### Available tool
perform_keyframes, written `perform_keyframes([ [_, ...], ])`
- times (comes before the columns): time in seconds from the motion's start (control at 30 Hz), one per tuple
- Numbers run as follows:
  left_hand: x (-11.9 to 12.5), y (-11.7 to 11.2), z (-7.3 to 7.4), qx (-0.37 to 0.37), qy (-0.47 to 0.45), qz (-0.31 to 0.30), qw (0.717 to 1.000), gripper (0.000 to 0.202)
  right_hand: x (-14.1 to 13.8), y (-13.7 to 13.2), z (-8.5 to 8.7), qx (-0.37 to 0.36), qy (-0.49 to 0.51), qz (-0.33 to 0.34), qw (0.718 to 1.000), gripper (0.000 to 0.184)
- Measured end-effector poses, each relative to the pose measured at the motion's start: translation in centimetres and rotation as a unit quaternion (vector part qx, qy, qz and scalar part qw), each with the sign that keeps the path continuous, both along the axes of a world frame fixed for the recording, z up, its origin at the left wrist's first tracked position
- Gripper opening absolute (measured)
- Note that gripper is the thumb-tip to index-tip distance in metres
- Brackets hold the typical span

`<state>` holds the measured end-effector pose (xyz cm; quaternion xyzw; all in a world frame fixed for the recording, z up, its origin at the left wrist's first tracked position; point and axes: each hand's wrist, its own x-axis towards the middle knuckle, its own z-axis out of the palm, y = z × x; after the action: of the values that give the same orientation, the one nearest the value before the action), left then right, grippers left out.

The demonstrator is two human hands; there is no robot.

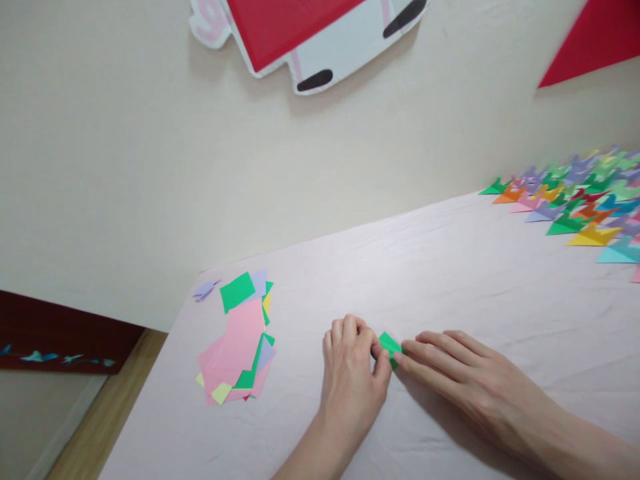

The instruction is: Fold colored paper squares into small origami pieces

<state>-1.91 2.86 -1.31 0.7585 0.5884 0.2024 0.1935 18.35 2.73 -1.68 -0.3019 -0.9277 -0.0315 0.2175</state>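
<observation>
A small folded piece of green paper (389, 343) lies on the pale table cover between my two hands. My left hand (353, 370) is closed at its left edge, thumb and index finger pinched together on the paper while the other fingers curl. From the right, my right hand (470, 377) reaches in with fingers stretched out, their tips touching the paper's right side. Its thumb is hidden from view. Part of the green paper is covered by the fingertips, so its full shape does not show.
Left of my hands lies a loose pile of coloured paper sheets (240, 337), with folded purple paper (205, 289) behind it. Rows of folded paper figures (565, 217) stand at the far right against the wall. The table cover (300, 433) ends in a slanting left edge.
</observation>
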Motion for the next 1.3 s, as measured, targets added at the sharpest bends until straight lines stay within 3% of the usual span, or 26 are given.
perform_keyframes([
  [0.33, -0.8, -0.5, 0.5, -0.029, -0.033, -0.022, 0.999, 0.02, -0.7, 0.1, -0.8, -0.029, 0.01, -0.027, 0.999, 0.032],
  [0.77, -0.5, -0.6, 0.7, -0.023, -0.023, -0.01, 0.999, 0.017, -1.7, -0.9, -0.6, 0.084, -0.072, -0.019, 0.994, 0.039],
  [1.07, -0.3, -0.8, 0.6, -0.013, -0.021, -0.001, 1.0, 0.019, 0.2, -0.7, -0.1, 0.016, -0.047, -0.035, 0.998, 0.032],
  [1.23, -0.3, -1.2, 0.6, 0.02, -0.012, -0.011, 1.0, 0.019, -0.1, -0.4, 1.6, -0.124, 0.011, -0.087, 0.988, 0.028],
  [1.3, -0.4, -1.5, 0.7, 0.036, -0.015, -0.024, 0.999, 0.027, -0.9, -0.4, 1.7, -0.145, 0.055, -0.105, 0.982, 0.026],
])
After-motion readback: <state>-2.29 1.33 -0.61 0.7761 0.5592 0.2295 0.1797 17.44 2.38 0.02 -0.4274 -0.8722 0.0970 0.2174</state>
